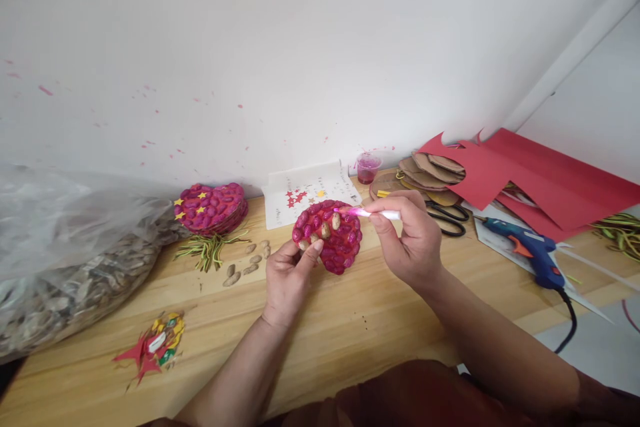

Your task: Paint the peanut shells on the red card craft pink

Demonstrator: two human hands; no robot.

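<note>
My left hand (290, 277) holds a round disc (340, 250) covered in peanuts, its thumb pressed on the front near the lower left edge. Most of the peanuts are painted magenta, while a few (325, 231) remain bare tan in a row across the disc. In my right hand (413, 240) is a white-handled paintbrush (383, 215), pinched between thumb and fingers. Its pink tip meets the upper right part of the disc, beside a bare peanut. Several loose peanuts (250, 268) lie on the table left of my left hand.
A stack of magenta discs (213, 208) with yellow stars stands at the left, beside a bag of peanuts (75, 267). Behind are a paint cup (367, 168) and a paper sheet (280, 213). Scissors (450, 217), a glue gun (530, 247) and red paper (565, 180) lie right.
</note>
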